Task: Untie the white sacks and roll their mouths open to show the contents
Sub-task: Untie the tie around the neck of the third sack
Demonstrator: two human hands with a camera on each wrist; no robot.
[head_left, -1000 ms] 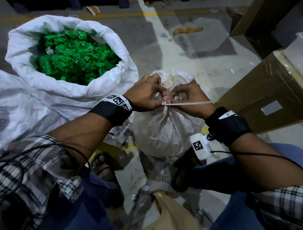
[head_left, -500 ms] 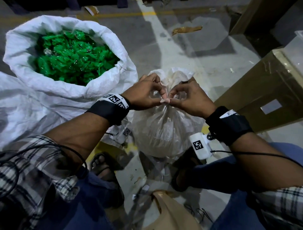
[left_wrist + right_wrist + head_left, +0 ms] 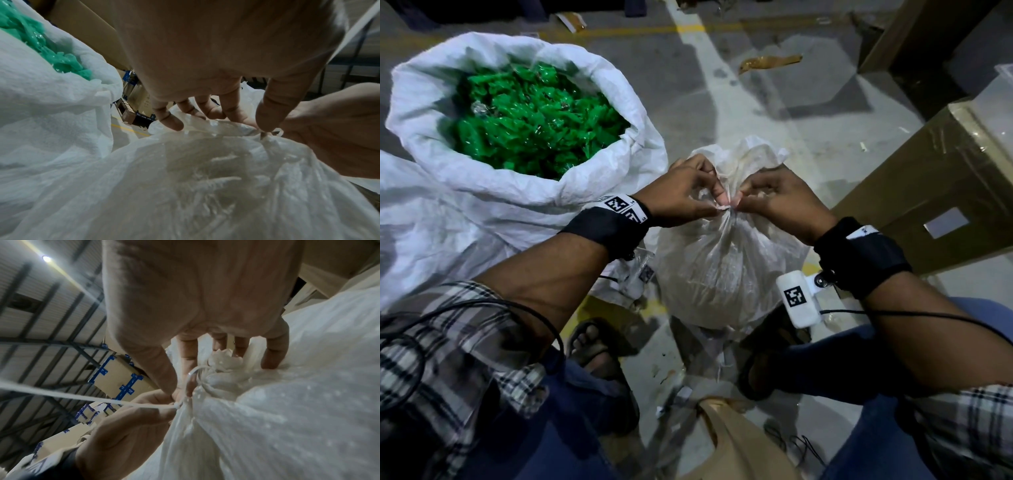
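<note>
A small white sack [image 3: 726, 270] stands on the floor between my feet, its neck bunched and bound by a white tie [image 3: 191, 378]. My left hand [image 3: 688, 193] and right hand [image 3: 774, 198] meet at that neck, thumbs and forefingers pinching the tie at the knot. In the right wrist view a loose strand of the tie [image 3: 82, 398] runs off to the left from the knot, and the left hand [image 3: 131, 423] pinches it there. The bunched mouth [image 3: 743, 157] sticks up behind my fingers. A large white sack [image 3: 524, 195] at the left stands with its mouth rolled open, showing green packets [image 3: 530, 123].
A taped cardboard box [image 3: 941, 192] stands close at the right. A brown paper bag [image 3: 732, 445] lies near my knees. My sandalled feet [image 3: 595, 346] flank the small sack. Scraps [image 3: 767, 61] lie on the concrete floor beyond.
One second ago a tie strand stretched rightward across my right hand; now it is out of sight in the head view, and both hands pinch closer together at the knot.
</note>
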